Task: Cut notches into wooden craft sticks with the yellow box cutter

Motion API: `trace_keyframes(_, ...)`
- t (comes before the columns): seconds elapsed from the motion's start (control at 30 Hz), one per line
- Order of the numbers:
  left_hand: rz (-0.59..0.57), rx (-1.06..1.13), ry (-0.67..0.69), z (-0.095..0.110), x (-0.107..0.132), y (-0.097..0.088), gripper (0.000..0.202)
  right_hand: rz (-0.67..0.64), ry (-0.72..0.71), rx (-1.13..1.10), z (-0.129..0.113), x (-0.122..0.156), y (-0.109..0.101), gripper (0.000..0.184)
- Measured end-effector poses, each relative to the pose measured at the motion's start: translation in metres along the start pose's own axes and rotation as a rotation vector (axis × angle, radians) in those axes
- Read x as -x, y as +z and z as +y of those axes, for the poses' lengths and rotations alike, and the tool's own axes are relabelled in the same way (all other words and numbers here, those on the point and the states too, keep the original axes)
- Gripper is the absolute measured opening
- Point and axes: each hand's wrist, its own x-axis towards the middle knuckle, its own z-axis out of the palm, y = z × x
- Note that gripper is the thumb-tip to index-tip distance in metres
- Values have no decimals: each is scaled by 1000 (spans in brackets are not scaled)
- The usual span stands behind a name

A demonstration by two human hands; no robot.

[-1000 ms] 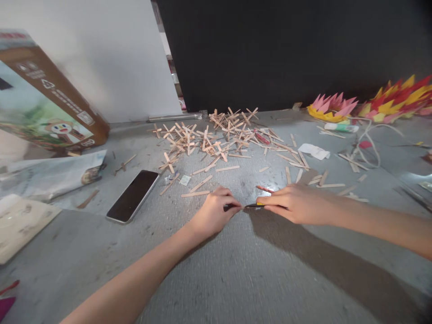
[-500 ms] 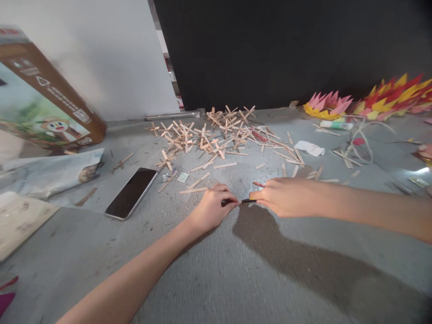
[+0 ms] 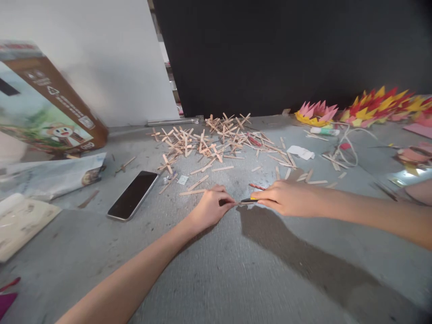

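Observation:
My left hand is closed in a pinch on one end of a thin wooden craft stick, low over the grey surface. My right hand is closed around a cutter knife, a dark blade with a bit of yellow at the fingers. Its blade lies along the stick, close to my left fingertips; most of its handle is hidden in the hand. Just beyond my right fingers is a thin red stick-like thing. Behind both hands lies a pile of craft sticks, many joined into crosses.
A phone lies left of my left hand, near a plastic packet and a printed box. Folded paper crowns, a glue stick, a white cable and white paper lie to the right. Another person's hand shows at the right edge.
More of the craft stick shows between my hands, and my right hand with the cutter knife is slightly farther from my left fingertips. The whole view has shifted a little.

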Motion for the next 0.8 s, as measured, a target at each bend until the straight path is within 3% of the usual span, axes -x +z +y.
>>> trace_keyframes(0.37, 3, 9, -4, -3, 1, 2, 12, -12, -24, 85, 5, -4, 11, 28)
trace_keyframes(0.6, -4, 6, -10, -3, 1, 3, 11, -59, 10, 501, -8, -11, 17, 28)
trace_keyframes(0.8, 6, 9, 6, -4, 0, 3, 10, -76, -58, 603, -15, -20, 13, 23)
